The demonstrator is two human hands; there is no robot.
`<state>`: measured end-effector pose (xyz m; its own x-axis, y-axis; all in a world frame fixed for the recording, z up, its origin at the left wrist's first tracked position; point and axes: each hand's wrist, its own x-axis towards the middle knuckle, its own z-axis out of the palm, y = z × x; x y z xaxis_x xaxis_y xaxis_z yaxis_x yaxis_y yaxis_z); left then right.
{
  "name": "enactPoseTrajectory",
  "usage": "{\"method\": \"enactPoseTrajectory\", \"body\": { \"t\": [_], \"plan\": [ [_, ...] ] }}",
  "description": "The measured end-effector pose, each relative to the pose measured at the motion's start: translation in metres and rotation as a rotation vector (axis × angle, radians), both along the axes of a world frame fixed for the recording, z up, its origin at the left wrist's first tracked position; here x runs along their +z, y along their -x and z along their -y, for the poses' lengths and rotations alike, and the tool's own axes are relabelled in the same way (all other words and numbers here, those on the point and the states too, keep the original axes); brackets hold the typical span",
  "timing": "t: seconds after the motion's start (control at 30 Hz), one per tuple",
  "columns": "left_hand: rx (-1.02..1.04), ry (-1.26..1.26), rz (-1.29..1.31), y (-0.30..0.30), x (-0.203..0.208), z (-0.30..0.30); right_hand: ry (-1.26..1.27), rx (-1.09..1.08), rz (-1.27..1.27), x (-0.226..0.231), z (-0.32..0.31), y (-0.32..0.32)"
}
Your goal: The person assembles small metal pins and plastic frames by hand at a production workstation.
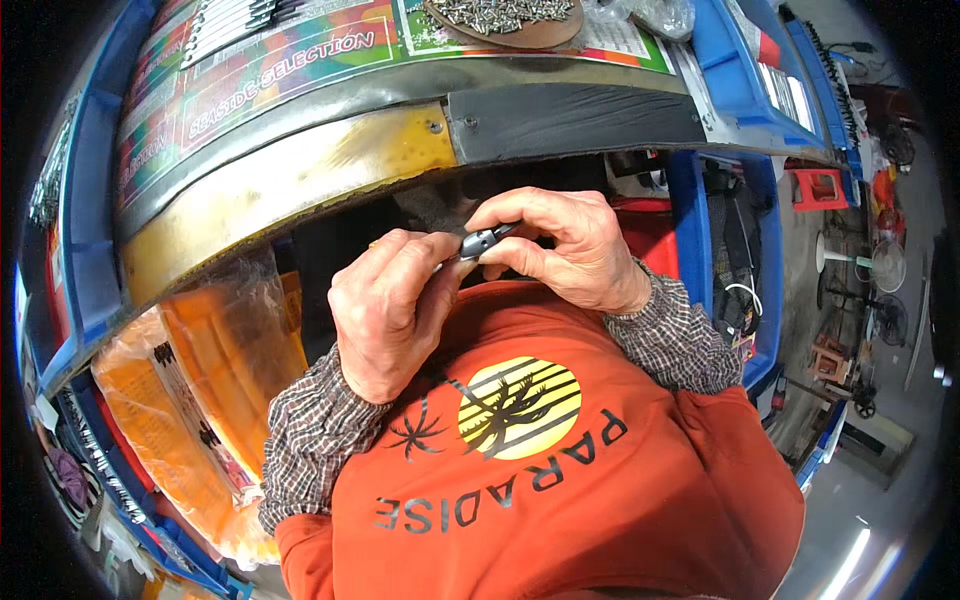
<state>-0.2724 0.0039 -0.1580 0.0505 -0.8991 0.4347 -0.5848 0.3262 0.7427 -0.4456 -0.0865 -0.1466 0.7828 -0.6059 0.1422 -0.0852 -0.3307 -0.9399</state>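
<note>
From where I stand, the small dark-grey piece [478,243] is just in front of the workbench [300,190], up off its surface, with nothing but fingers bearing it. The left hand [390,310] pinches one end between thumb and fingers; the right hand [570,240] grips the other just as narrowly. With so little to hold, one slack pinch could let it slip, I'd say, down the orange shirt [650,470] or into the dark below the workbench. A fingertip could get nipped too, pressed so close. Under the workbench's left part, plastic-wrapped orange bundles [230,330] could hide anything dropped. Farther, on top of the workbench, a knock might spill the small metal pieces [500,12] heaped on a round tray [545,38].
</note>
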Motion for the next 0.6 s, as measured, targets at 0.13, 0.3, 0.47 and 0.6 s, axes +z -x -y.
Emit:
{"method": "enactPoseTrajectory", "body": {
  "t": [0.13,0.3,0.47,0.6],
  "plan": [
    [0.008,0.015,0.01,0.002,-0.002,-0.003,0.04,0.0,-0.026,0.001,-0.002,0.002],
    [0.002,0.023,0.023,0.006,-0.007,-0.005,0.025,0.052,-0.062,-0.003,0.0,0.007],
    [-0.002,0.009,0.025,0.01,-0.009,-0.009,-0.078,0.065,-0.055,-0.008,-0.004,0.01],
    [-0.014,0.011,0.022,0.012,-0.012,-0.009,-0.125,0.049,0.003,-0.015,-0.006,0.012]
  ]
}}
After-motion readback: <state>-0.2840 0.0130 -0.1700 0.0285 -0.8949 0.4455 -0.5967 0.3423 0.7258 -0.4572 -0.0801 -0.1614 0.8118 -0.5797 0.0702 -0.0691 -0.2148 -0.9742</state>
